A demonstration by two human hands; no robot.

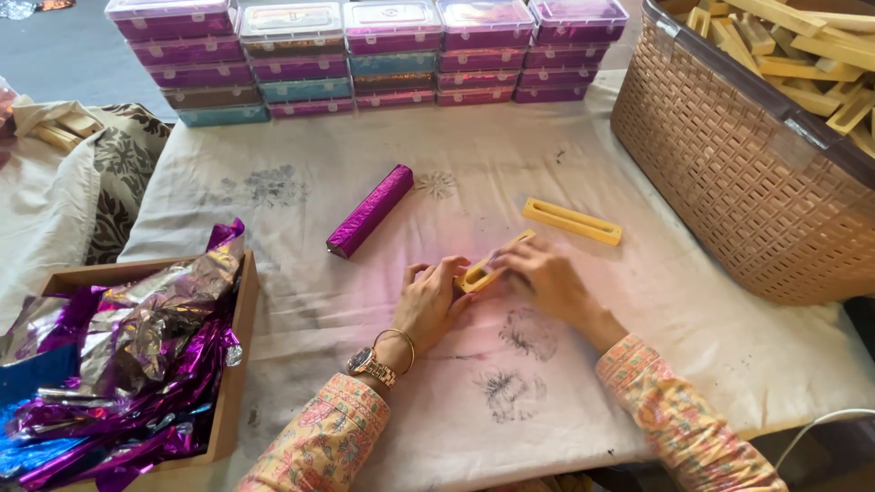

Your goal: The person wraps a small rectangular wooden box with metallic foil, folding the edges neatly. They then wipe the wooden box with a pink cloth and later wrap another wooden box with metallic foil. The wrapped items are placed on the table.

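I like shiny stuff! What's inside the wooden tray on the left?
The wooden tray is heaped with crinkled shiny foil sheets, mostly purple with some silver and blue. The foil hides the tray's bottom, so anything underneath cannot be seen.

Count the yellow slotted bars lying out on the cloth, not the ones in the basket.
2. One yellow bar lies loose near the basket; the other bar is held between the left hand and right hand, partly covered by fingers.

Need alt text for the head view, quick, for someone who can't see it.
Both hands, left hand and right hand, hold a yellow slotted bar on a white cloth. Nearby lie a purple foil-wrapped bar, another yellow bar, a tray of foil, stacked boxes and a basket.
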